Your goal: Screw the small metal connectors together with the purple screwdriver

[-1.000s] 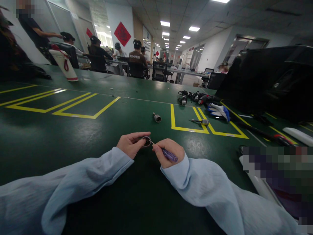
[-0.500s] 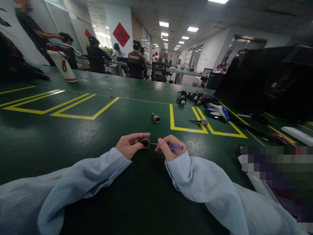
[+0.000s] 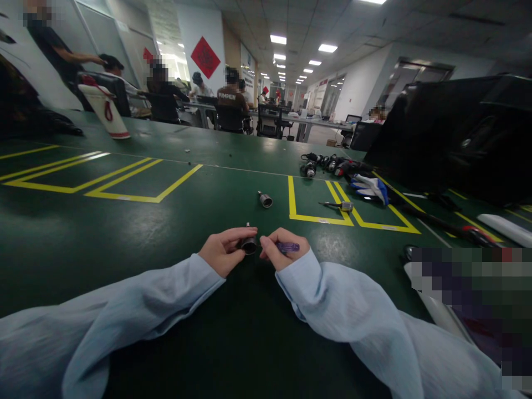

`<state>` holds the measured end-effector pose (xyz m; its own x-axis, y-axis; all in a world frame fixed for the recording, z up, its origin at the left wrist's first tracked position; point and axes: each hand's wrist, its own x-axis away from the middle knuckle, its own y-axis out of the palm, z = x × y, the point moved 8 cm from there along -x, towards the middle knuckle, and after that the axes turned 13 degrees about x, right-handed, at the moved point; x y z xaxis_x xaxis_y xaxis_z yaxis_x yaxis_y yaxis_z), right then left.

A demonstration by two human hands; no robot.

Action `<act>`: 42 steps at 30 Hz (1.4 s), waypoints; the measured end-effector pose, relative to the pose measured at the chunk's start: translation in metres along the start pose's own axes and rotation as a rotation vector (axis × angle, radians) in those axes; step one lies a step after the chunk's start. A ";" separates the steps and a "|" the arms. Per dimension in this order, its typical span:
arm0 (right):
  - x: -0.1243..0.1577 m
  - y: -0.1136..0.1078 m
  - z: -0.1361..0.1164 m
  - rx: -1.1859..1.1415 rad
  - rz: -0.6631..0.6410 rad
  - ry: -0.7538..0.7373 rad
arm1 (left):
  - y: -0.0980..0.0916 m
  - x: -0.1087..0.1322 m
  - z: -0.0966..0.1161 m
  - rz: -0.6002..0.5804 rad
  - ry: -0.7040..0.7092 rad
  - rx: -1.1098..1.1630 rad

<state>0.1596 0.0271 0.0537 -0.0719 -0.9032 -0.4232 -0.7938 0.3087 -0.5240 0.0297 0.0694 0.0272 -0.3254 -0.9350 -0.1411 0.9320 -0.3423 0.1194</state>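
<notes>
My left hand (image 3: 222, 250) is closed around a round, hollow metal part (image 3: 249, 245), thumb below and fingers over the top. Its dark open end faces me, and a narrow stem sticks up beyond the fingertips. In my right hand (image 3: 285, 249) is a small screwdriver (image 3: 288, 246) with a translucent purple handle, pinched and pointing left at the metal part. Fingers hide most of its shaft, and I cannot tell whether the tip touches the part. A similar stemmed metal part (image 3: 265, 199) lies on the table just beyond my hands.
On the green table (image 3: 166, 233), another screwdriver (image 3: 338, 206) lies inside yellow tape outlines. Behind it are cabled metal devices (image 3: 310, 169) and blue-white gloves (image 3: 369, 188). A white cup (image 3: 106, 111) stands at far left, a black case (image 3: 453, 138) at right. People sit at desks beyond.
My right hand has moved slightly left, bringing the screwdriver closer, and less of its shaft shows. The metal part has turned in my left hand, so its stem now shows above the fingers.
</notes>
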 end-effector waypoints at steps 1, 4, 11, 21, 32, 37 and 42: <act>-0.001 0.002 0.001 0.006 -0.010 0.014 | 0.000 0.000 -0.001 -0.009 0.013 -0.015; -0.003 0.006 0.003 0.033 -0.033 0.047 | -0.001 0.000 -0.004 -0.016 0.044 -0.047; -0.008 0.011 0.010 0.015 -0.095 0.146 | 0.002 0.002 -0.002 0.001 0.003 -0.032; -0.007 0.013 0.017 -0.080 -0.085 0.237 | 0.001 0.002 0.000 0.029 0.015 -0.045; -0.006 0.015 0.018 -0.288 -0.100 0.312 | -0.001 0.003 0.002 0.031 0.100 -0.076; -0.006 0.015 0.019 -0.291 -0.098 0.322 | 0.003 0.005 0.002 0.001 0.087 -0.107; -0.004 0.020 0.025 -0.532 -0.078 0.366 | -0.002 0.004 0.004 0.092 0.105 -0.072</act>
<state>0.1593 0.0445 0.0262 -0.1281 -0.9893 -0.0703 -0.9890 0.1327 -0.0658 0.0256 0.0657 0.0306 -0.2233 -0.9460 -0.2350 0.9674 -0.2447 0.0660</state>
